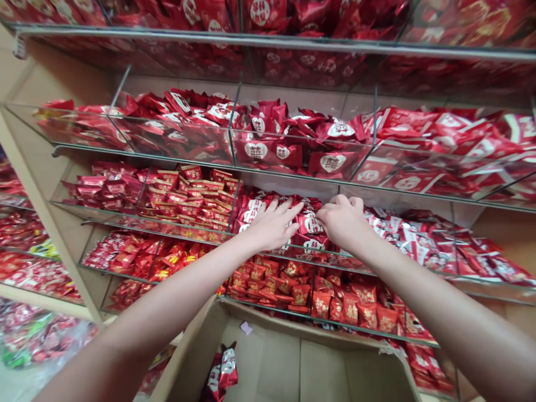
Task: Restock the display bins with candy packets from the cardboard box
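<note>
My left hand (274, 224) lies palm down with fingers spread on red packets printed with white patches and dark characters (312, 222), in the middle bin of the third shelf row. Beside it on the right, my right hand (344, 220) has bent, closed fingers at the edge of the same packets. Its fingertips are partly hidden, so what they grip does not show. Below both arms stands an open cardboard box (276, 357). A few red-and-white packets (228, 365) lie in its left corner, with a small pale scrap (246, 328) near the back wall.
Clear dividers and front panels (301, 148) split the shelves into bins of red packets. A metal-edged shelf (268, 39) crosses above. Gold-lettered red packets (362, 304) fill the bins under my hands. At lower left is a clear plastic bag (37, 335) of coloured packets.
</note>
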Available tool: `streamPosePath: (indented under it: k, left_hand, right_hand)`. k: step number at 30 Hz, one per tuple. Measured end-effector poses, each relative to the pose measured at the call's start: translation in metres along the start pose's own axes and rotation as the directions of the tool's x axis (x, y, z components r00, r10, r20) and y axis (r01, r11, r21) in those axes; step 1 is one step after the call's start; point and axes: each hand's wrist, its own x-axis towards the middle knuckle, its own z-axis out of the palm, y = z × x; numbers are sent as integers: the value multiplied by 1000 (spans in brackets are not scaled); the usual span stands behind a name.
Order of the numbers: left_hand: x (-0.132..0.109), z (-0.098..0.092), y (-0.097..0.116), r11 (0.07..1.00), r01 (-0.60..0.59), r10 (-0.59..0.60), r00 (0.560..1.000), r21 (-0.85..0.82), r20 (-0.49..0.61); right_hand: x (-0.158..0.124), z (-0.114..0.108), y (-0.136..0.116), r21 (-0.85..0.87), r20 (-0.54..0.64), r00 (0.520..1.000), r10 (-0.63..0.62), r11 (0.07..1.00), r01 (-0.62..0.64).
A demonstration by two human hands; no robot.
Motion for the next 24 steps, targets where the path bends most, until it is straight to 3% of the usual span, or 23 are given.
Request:
streamPosePath:
  k: [5, 13, 16, 19, 22, 23, 24]
  left_hand:
    - [2, 0, -1, 1000, 11, -12, 998, 17, 54]
    - [5, 3, 3, 1000, -2, 2, 1000, 12, 2]
    - [-2, -1, 7, 1000, -8, 10, 990, 12, -143]
    - [-31, -5, 8, 999, -26, 15, 947, -30, -321]
    - [-82, 4, 4, 980, -105, 20, 896, -169, -444]
    - [-101, 10, 2, 960, -150, 16, 871, -235, -490]
    - [-121, 18, 0, 932, -193, 3, 850, -306, -527]
  right_hand:
    - [-9, 4, -4, -16, -14, 1000, -14, 1000, 14]
    - [-21, 2, -9, 121, -80, 997, 15, 993, -5]
    - [-39, -7, -15, 199, -195, 980, 35, 980, 5]
    - [-77, -11, -41, 403, -256, 967, -8, 908, 114]
    - [-136, 11, -91, 647, -69, 972, -225, 732, 215]
    - [-158, 23, -112, 717, 61, 944, -324, 672, 184]
    - [-179, 38, -134, 775, 205, 882, -424, 621, 118]
